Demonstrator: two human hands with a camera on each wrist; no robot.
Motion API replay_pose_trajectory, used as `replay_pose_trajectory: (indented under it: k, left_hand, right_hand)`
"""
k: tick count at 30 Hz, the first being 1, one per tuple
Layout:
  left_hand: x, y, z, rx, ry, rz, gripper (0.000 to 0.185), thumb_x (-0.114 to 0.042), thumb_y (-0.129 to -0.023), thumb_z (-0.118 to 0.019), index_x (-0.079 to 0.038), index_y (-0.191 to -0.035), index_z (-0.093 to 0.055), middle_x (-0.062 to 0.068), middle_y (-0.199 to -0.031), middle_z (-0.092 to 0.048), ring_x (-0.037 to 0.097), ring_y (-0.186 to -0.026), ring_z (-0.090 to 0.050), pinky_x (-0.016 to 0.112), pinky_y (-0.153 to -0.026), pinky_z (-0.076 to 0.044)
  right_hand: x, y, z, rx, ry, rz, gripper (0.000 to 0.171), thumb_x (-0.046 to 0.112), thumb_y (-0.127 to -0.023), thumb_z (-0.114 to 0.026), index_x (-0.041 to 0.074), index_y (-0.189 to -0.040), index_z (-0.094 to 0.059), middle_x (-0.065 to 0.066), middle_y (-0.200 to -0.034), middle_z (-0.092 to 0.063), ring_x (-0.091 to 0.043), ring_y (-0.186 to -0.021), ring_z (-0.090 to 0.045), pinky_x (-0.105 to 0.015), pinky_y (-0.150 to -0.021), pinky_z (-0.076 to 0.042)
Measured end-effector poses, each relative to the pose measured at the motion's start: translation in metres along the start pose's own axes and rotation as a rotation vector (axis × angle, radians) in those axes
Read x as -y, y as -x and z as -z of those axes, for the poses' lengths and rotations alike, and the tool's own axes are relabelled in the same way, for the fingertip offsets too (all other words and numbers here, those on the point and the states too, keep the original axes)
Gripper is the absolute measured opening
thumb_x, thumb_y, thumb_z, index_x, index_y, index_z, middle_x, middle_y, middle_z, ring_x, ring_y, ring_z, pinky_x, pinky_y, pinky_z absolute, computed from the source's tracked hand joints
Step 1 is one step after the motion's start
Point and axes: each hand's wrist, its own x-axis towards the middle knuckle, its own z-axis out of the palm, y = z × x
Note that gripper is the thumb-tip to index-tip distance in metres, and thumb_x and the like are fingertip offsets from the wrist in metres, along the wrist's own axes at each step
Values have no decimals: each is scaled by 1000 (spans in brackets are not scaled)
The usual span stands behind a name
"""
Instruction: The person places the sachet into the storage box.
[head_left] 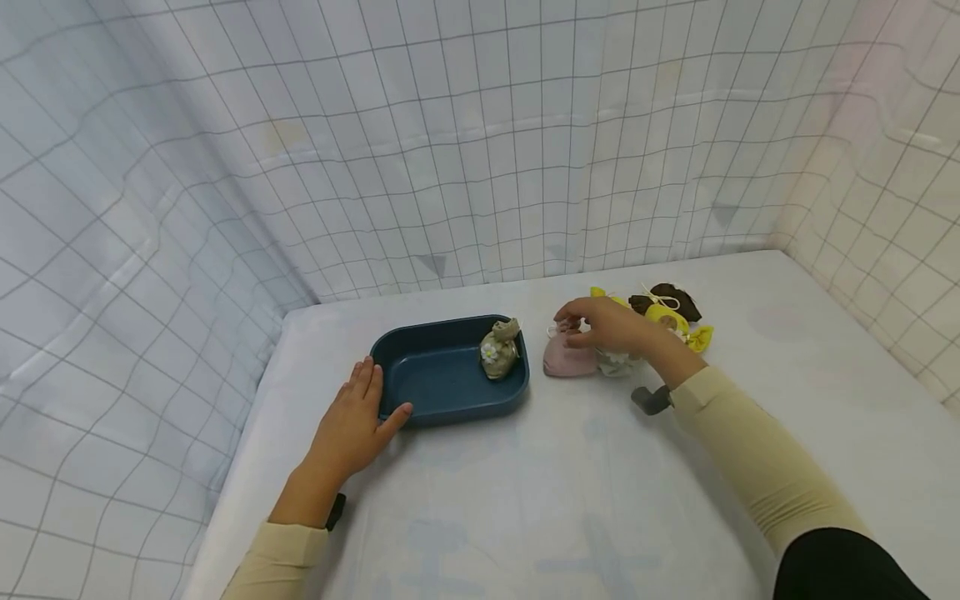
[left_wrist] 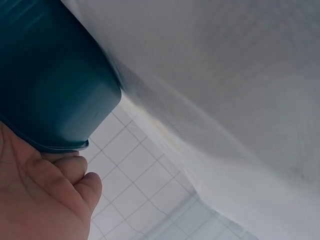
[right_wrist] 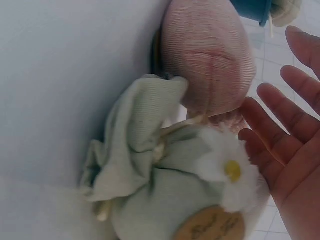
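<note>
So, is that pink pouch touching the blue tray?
Apart. The head view shows it: a narrow strip of white tabletop lies visible between the blue tray and the pink pouch.

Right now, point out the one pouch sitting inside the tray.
The olive-beige pouch at the right end of the blue tray; the other pouches lie outside it, to the right.

Right hand (head_left: 611, 325) hid part of the pale green bag (head_left: 617, 363) under it, plus some of the yellow bag (head_left: 667, 317) just beyond. Writing on the brown tag (right_wrist: 212, 226) near that palm was blurry and cropped. Tray (left_wrist: 45, 75) by the left hand (left_wrist: 40, 185)? Cut off. Couldn't tell if right fingertips touched the pink bag (head_left: 570, 357).
</note>
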Motion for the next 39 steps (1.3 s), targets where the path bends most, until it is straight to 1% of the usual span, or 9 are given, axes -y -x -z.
replay_pose_trajectory:
  k: [5,10,14,18,25,33,39]
  left_hand:
    - [0,1,0,-5,1,-1,92,-59,-100,-45,13,-152,-19,28,-161,-12,42,-149,-10,57,-117,-17]
    - [1,1,0,-8,-2,-6,92,-58,-101,-45,13,-152,-20,28,-161,-12,43,-148,-11,57,-117,-17]
    - [1,1,-1,-4,3,-5,92,-59,-100,-45,13,-153,-19,27,-161,-11,42,-149,-9,57,-117,-16]
    - [1,0,0,3,8,-1,92,-59,-100,-45,12,-153,-18,27,-161,-11,41,-149,-8,57,-117,-16]
    - [0,0,0,-2,4,-4,92,-59,-100,-45,13,-152,-19,28,-161,-11,42,-149,-9,56,-117,-16]
    - [0,0,0,2,8,-6,92,-58,-101,-45,13,-152,-19,28,-161,-11,42,-149,-9,57,-117,-16]
    - [0,0,0,4,10,-4,92,-58,-101,-45,13,-152,-18,28,-161,-11,42,-149,-8,57,-117,-16]
  right_hand:
    - [-7,1,-6,-20,6,-23,38,21,-94,-72,5,-128,-65,-2,-115,-67,-20,-106,-61,-43,-93,-50]
    - [-12,2,-8,-30,2,-45,37,19,-94,-70,6,-129,-66,-2,-115,-67,-19,-106,-60,-42,-94,-50]
    - [-16,3,-9,-50,14,-70,38,20,-94,-70,7,-129,-66,-3,-116,-67,-22,-108,-60,-44,-95,-49]
    - [-20,5,-9,-74,27,-109,35,25,-92,-71,9,-124,-67,-4,-117,-67,-25,-110,-60,-46,-96,-48]
    - [-26,8,-13,-65,52,-166,35,32,-91,-73,12,-120,-67,-3,-116,-66,-22,-106,-60,-45,-96,-49]
    - [-31,8,-17,-74,55,-172,29,33,-91,-75,15,-113,-68,0,-109,-67,-19,-101,-60,-43,-94,-50]
    - [-33,10,-17,-95,95,-178,34,38,-90,-74,13,-113,-68,-2,-107,-68,-21,-100,-61,-43,-91,-51]
